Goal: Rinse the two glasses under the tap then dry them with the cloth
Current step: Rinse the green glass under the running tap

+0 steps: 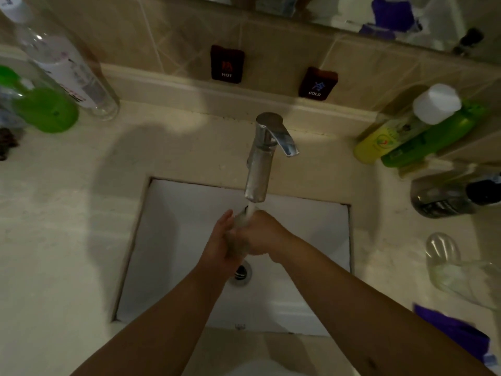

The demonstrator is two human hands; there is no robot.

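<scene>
From the head view, both hands meet directly under the tap (261, 156), where water runs onto a glass (238, 234) held between them above the sink (173, 240). The right hand (261, 232) is curled round the glass from the right. The left hand (221, 244) wraps it from the left, its fingers lying straighter near the rim; the glass itself is blurred, so its tilt is hard to tell.

To rinse well, the glass should probably be turned under the stream so water reaches inside and around the rim, with a firm hold, since wet glass is likely to slip.

Right of the tap and nearer the person, the second glass (450, 264) lies on its side on the surface (67, 226), with the purple cloth (458, 332) just nearer still. Green and yellow bottles (423, 134) stand right of the tap, a dark bottle (447, 195) below them; a clear bottle (70, 74) and a green one (46, 109) lie left. Nothing blocks the reach to the cloth.
</scene>
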